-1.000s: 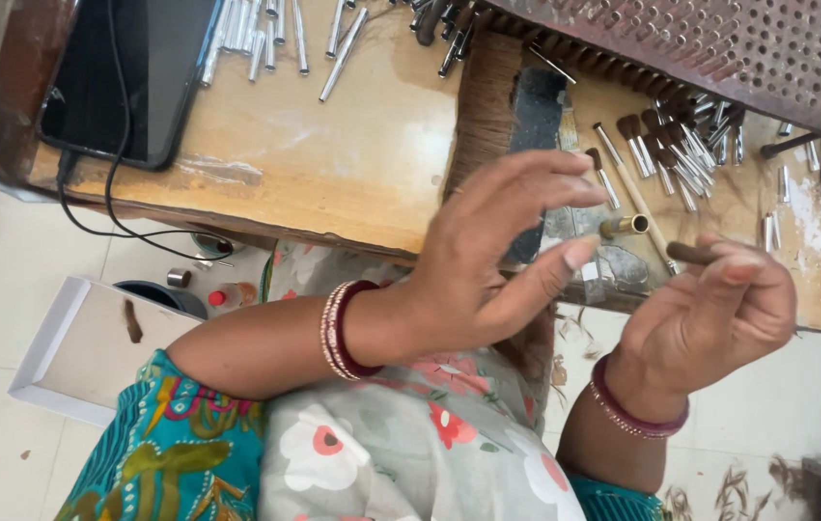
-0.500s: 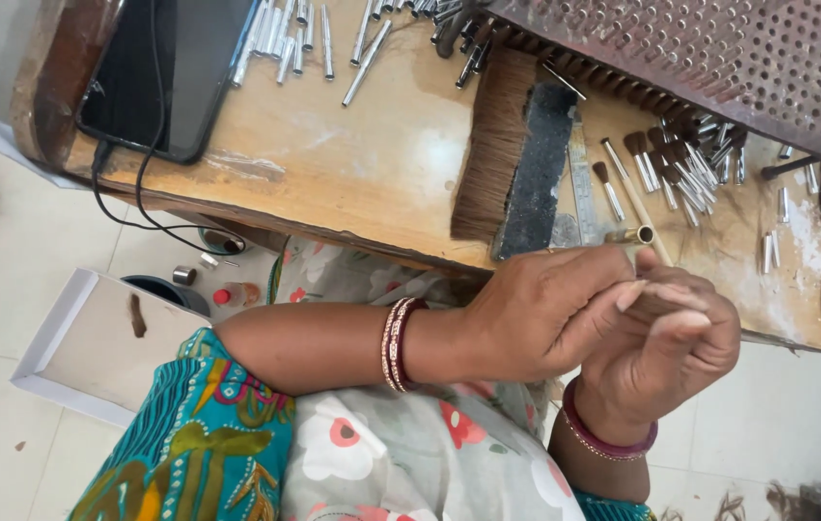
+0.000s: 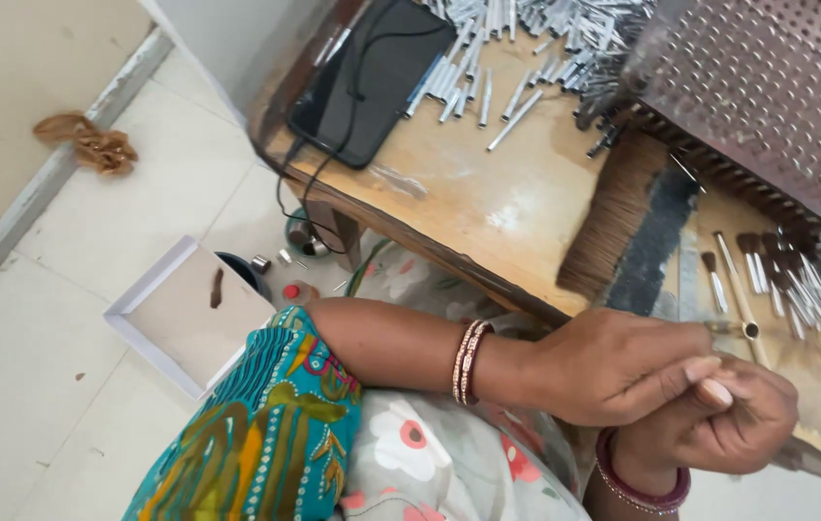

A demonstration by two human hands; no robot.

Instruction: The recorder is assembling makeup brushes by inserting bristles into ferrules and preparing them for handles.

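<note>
My left hand (image 3: 623,367) reaches across my lap and lies over my right hand (image 3: 748,425) at the near edge of the wooden table (image 3: 487,207). Both hands are closed and their fingertips are pressed together. Whatever sits between the fingers is hidden. A small brass tube (image 3: 746,330) on a thin stick shows just above my fingers; I cannot tell whether it is held. Several small brushes (image 3: 777,280) with brown tips lie on the table beyond it.
A long brown bristle strip (image 3: 613,227) and a perforated metal plate (image 3: 767,87) sit on the table. A heap of metal tubes (image 3: 507,48) and a black phone with a cable (image 3: 372,77) lie further left. A white tray (image 3: 179,318) stands on the floor.
My left hand was open and raised a second ago; it has come down and closed over my right hand, which held a brown tuft. The view has shifted right and down.
</note>
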